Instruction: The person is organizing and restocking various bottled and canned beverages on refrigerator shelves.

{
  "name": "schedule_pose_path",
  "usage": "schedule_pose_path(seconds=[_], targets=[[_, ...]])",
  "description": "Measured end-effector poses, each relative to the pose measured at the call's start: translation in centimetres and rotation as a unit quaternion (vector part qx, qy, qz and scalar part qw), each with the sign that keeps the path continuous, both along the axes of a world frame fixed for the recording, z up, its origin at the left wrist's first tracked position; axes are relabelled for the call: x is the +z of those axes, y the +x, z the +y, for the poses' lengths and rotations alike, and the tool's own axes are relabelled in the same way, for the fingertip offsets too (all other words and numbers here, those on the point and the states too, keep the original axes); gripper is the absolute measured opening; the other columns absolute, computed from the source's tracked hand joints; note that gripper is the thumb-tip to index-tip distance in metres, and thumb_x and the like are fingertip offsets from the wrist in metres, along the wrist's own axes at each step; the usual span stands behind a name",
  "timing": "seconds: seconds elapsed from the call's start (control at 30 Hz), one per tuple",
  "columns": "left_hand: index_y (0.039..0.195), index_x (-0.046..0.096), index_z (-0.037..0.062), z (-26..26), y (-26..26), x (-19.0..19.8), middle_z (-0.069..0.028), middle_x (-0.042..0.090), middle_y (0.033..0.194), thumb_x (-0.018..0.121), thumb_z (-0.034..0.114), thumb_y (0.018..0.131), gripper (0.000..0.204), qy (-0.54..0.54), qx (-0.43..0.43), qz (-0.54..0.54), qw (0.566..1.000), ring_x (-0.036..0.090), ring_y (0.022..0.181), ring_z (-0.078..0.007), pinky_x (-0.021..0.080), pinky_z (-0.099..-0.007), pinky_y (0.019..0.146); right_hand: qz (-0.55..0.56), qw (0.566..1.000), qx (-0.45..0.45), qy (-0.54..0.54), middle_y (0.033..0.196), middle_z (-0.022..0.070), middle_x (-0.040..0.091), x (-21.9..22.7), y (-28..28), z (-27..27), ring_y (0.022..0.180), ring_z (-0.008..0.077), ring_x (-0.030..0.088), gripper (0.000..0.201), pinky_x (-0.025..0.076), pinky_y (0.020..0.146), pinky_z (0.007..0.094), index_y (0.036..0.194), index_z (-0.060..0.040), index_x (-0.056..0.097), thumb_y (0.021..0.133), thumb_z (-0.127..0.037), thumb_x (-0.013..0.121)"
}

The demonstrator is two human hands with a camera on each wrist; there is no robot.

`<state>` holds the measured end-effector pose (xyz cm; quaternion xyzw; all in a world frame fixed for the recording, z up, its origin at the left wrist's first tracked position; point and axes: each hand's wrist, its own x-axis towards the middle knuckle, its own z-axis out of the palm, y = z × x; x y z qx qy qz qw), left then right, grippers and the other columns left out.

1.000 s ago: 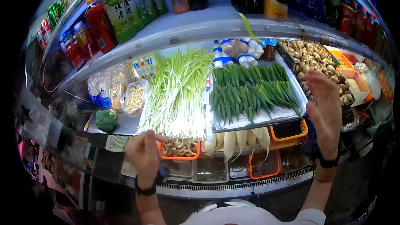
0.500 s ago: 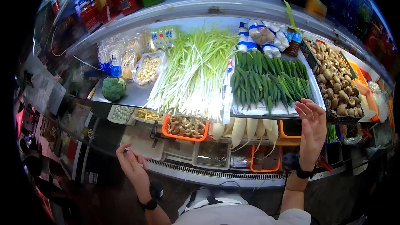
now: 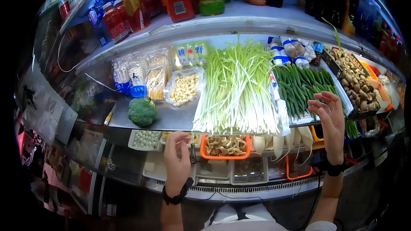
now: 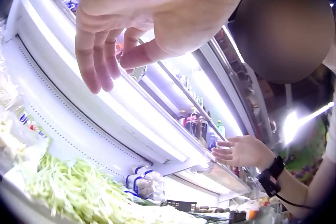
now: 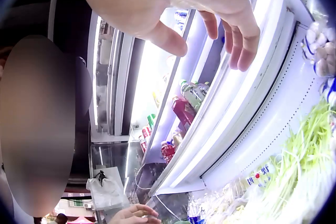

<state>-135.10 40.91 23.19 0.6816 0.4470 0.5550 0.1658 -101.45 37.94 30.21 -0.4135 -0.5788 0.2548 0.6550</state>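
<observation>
My left hand [image 3: 178, 162] hovers before the front edge of the display, fingers loosely bent and holding nothing. Closest to it are an orange basket [image 3: 204, 153] of pale mushrooms and a dark-handled tool [image 3: 192, 154]. My right hand [image 3: 332, 130], fingers spread and slightly curved, is in front of green okra-like pods [image 3: 295, 87] and overlaps their tray. It is bare too, as the right wrist view shows its fingers [image 5: 244, 50] around nothing. Between the hands lies a wide heap of yellow-green garlic chives [image 3: 242, 94].
On the left sit a broccoli head [image 3: 142, 112], a bag of peeled garlic cloves [image 3: 184, 87] and packed enoki mushrooms [image 3: 138, 77]. A crate of brown mushrooms [image 3: 361, 90] stands right. White radishes [image 3: 278, 145] hang below. An upper shelf [image 3: 239, 15] carries bottles.
The head view has turned left, so the produce now appears further right. My left hand dropped low, then rose again toward the display edge. The right hand came down from over the mushroom crate.
</observation>
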Motion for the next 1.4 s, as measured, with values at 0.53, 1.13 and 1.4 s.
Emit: schedule_pose_path(seconds=[0.53,1.13,1.4], targets=[[0.094,0.052,-0.0001,9.8,3.2,24.5,-0.0148,0.057,0.09,0.048,0.004,0.081,0.015,0.373,0.145,0.23,0.887,0.053,0.091,-0.0301,0.04,-0.0372,0.082,-0.46,0.879,-0.117,-0.042,0.095,0.0125,0.058,26.9,0.5,14.3,0.086,0.0211,0.06,0.041,0.05,0.075,0.032,0.106,0.0,0.055,0.081,-0.032,0.058],[0.092,0.055,-0.0004,13.3,10.0,32.5,-0.0146,0.06,0.091,0.05,0.013,0.083,0.017,0.39,0.117,0.373,0.834,0.058,0.087,-0.0272,0.043,-0.0336,0.078,-0.325,0.91,-0.25,-0.061,0.119,0.0256,0.047,27.2,6.5,39.0,0.109,0.0306,0.051,0.099,0.042,0.091,0.0327,0.122,0.0158,0.03,0.057,-0.04,0.079],[0.09,0.057,-0.0039,18.2,14.7,32.5,-0.0175,0.061,0.088,0.048,0.01,0.077,0.021,0.237,0.003,0.398,0.886,0.06,0.08,-0.0273,0.046,-0.034,0.072,-0.19,0.974,-0.047,-0.111,0.122,0.0191,0.043,26.9,8.3,34.5,0.114,0.0335,0.041,0.064,0.032,0.095,0.0555,0.121,0.005,0.038,0.071,-0.019,0.07]])
